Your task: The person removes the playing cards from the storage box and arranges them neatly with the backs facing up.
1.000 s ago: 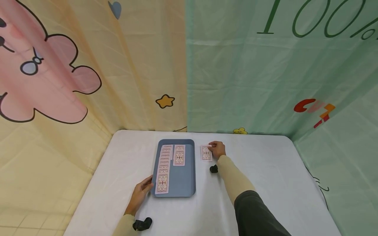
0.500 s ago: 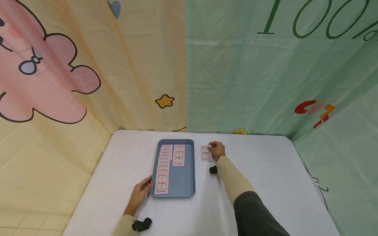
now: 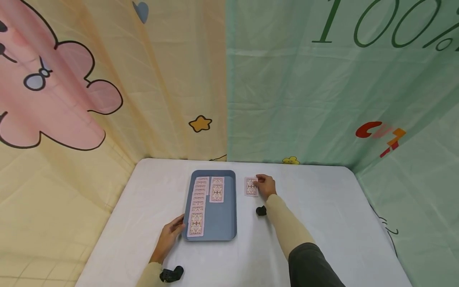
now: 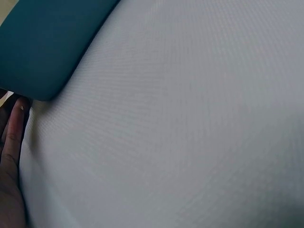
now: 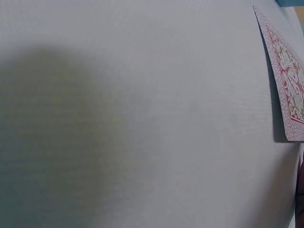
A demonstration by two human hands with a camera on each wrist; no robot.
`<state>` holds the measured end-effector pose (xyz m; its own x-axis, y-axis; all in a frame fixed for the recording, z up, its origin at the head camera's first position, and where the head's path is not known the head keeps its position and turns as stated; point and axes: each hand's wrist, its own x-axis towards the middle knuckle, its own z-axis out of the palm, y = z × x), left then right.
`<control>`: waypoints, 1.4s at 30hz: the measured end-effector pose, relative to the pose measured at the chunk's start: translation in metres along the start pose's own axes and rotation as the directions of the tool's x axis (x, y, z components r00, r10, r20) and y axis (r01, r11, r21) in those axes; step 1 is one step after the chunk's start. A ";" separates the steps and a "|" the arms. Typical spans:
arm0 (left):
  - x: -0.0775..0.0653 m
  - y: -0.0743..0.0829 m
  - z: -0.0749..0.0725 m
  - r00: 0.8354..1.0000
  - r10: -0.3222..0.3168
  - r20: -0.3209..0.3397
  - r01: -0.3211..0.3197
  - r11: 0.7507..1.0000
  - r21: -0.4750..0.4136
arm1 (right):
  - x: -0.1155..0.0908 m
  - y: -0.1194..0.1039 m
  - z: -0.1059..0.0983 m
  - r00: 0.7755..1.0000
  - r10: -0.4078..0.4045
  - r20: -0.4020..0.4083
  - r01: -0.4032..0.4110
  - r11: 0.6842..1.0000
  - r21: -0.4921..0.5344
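In the head view a blue-grey tray lies on the table, bearing a long overlapping column of face-down playing cards and a shorter column at its upper middle. My left hand rests against the tray's left side near the front corner, its fingers fairly straight; in the left wrist view the fingers touch the tray corner. Right of the tray, my right hand pinches a playing card by its right edge. In the right wrist view that card casts a shadow along its edge.
A white cloth covers the table. Patterned curtains hang behind it and along both sides. Black wrist devices sit at both wrists, one close to each hand.
The right hand has shifted very slightly right and toward the front, the card staying almost in place. The left hand, tray and columns look unmoved.
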<state>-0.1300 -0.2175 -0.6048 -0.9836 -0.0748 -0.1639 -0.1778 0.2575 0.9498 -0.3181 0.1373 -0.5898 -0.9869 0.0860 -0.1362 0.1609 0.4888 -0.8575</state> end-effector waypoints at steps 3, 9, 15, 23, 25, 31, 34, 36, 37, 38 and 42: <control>0.000 -0.001 0.001 1.000 0.011 -0.006 -0.011 1.000 -0.002 | -0.003 0.002 -0.001 1.000 0.008 0.002 -0.008 1.000 0.014; -0.001 -0.001 0.002 0.999 0.033 -0.014 -0.033 0.999 -0.006 | -0.007 0.003 -0.003 1.000 0.006 0.007 -0.006 1.000 0.029; -0.001 0.000 0.001 0.998 0.057 -0.020 -0.057 0.998 -0.009 | -0.010 -0.002 -0.005 1.000 -0.027 0.015 0.026 0.998 0.057; -0.001 0.000 0.000 0.999 0.035 -0.019 -0.035 0.999 -0.009 | -0.021 -0.010 -0.003 0.997 -0.060 0.039 0.054 0.988 0.146; -0.001 -0.001 -0.001 0.999 0.035 -0.019 -0.035 0.999 -0.007 | -0.025 -0.012 -0.001 0.997 -0.074 0.036 0.067 0.985 0.160; -0.001 -0.002 -0.003 1.000 0.026 -0.002 -0.026 1.000 -0.011 | -0.038 -0.023 0.009 0.994 -0.100 0.050 0.087 0.973 0.215; -0.001 0.000 -0.003 1.000 0.026 0.004 -0.026 1.000 0.000 | -0.043 -0.028 0.013 0.989 -0.134 0.056 0.116 0.961 0.252; 0.000 0.000 -0.003 1.000 0.029 0.005 -0.029 1.000 0.005 | -0.046 -0.031 0.015 0.987 -0.156 0.048 0.138 0.956 0.260; 0.000 0.000 -0.002 1.000 0.025 0.004 -0.025 1.000 0.000 | -0.047 -0.033 0.016 0.985 -0.167 0.042 0.151 0.954 0.259; 0.000 0.000 -0.002 1.000 0.025 0.003 -0.025 1.000 -0.005 | -0.048 -0.034 0.017 0.983 -0.178 0.036 0.163 0.952 0.258; 0.001 -0.002 -0.002 0.999 0.033 -0.002 -0.033 0.999 -0.019 | -0.053 -0.040 0.024 0.976 -0.215 0.021 0.204 0.949 0.239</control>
<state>-0.1304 -0.2196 -0.6059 -0.9889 -0.0686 -0.1317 -0.1446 0.2414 0.9596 -0.2721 0.0925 -0.5599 -0.9984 -0.0397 0.0406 -0.0500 0.2737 -0.9605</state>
